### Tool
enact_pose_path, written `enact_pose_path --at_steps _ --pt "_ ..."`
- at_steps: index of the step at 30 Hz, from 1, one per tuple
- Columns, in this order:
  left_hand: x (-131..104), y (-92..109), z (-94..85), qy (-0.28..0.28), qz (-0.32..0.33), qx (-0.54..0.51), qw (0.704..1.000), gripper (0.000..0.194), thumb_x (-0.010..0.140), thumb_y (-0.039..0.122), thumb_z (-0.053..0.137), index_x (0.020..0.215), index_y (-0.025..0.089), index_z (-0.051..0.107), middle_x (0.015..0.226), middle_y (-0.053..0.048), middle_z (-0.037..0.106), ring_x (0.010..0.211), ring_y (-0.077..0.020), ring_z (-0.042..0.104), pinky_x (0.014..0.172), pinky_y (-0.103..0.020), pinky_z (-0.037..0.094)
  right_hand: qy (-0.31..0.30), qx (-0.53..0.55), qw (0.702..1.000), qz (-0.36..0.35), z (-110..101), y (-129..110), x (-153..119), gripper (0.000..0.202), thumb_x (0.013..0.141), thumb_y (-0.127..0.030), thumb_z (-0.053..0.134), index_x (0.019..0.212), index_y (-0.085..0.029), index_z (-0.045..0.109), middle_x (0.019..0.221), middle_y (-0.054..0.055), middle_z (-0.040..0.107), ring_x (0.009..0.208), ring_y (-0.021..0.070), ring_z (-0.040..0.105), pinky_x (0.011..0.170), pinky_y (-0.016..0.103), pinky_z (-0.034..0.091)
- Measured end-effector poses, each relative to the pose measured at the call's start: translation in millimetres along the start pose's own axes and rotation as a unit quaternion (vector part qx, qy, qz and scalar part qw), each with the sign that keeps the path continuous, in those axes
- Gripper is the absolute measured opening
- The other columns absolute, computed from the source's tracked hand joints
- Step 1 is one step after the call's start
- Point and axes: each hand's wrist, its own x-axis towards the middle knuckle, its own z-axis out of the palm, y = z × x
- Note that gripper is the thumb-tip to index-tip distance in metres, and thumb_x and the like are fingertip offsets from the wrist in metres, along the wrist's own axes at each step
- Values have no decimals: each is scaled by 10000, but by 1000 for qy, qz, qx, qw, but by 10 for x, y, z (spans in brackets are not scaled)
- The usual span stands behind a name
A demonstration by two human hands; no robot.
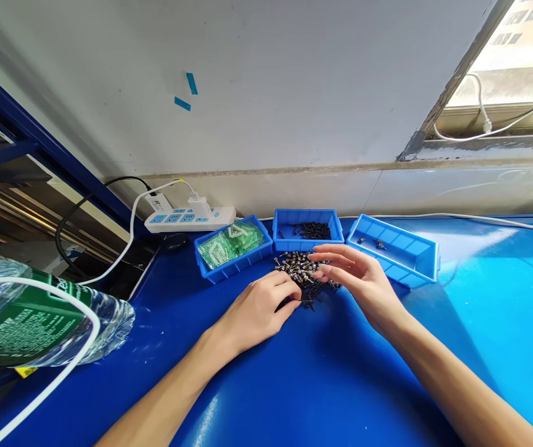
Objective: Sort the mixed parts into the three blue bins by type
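A loose pile of small screws, some silvery and some black, lies on the blue tabletop. My left hand rests at the pile's near left side, thumb and index finger pinched together; what is between the tips, if anything, is hidden. Over the pile's right side is my right hand, its fingers stretched out and apart from the thumb, with nothing visible in it. Behind the pile, a blue bin holds black screws. Another blue bin, on the right, has a few screws at its left end.
On the left stands a blue bin with green plastic packets. Behind it, a white power strip carries plugs and cables. A large water bottle and a white cable occupy the left edge. A wall rises behind the table.
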Motion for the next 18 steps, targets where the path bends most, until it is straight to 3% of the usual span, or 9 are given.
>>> enact_pose_path --at_steps 5,10,14,16,18 --pt "20 16 -43 64 -16 -52 996 118 918 81 666 877 190 681 875 -3 699 787 -156 647 748 -262 518 -17 -39 999 -10 12 -84 -22 265 829 -418 794 1022 -236 789 973 64 821 859 234 777 840 386 626" --pt "55 52 -79 133 -61 -124 981 103 932 147 662 845 191 694 798 12 696 701 -131 620 684 -237 507 -124 -110 986 3 52 -211 -57 261 836 -422 789 975 -201 794 968 78 815 873 246 767 817 374 627" --pt "63 59 -79 122 -65 -137 981 103 932 167 665 839 193 700 792 11 706 702 -134 631 688 -242 518 -144 -55 987 54 77 -215 -55 319 800 -473 824 926 -182 788 767 47 781 734 221 755 726 345 618" --pt "54 43 -71 105 -62 -119 985 47 912 158 688 902 198 711 825 6 714 737 -147 649 690 -248 527 -138 -21 987 85 75 -205 -37 345 742 -488 871 869 -179 786 694 30 759 655 203 737 678 335 613" --pt "40 17 -64 79 -53 -86 992 117 882 139 724 979 202 713 867 0 717 783 -163 666 709 -260 537 -126 0 987 98 68 -191 -10 345 699 -481 905 829 -182 792 670 26 756 618 192 725 659 334 611"
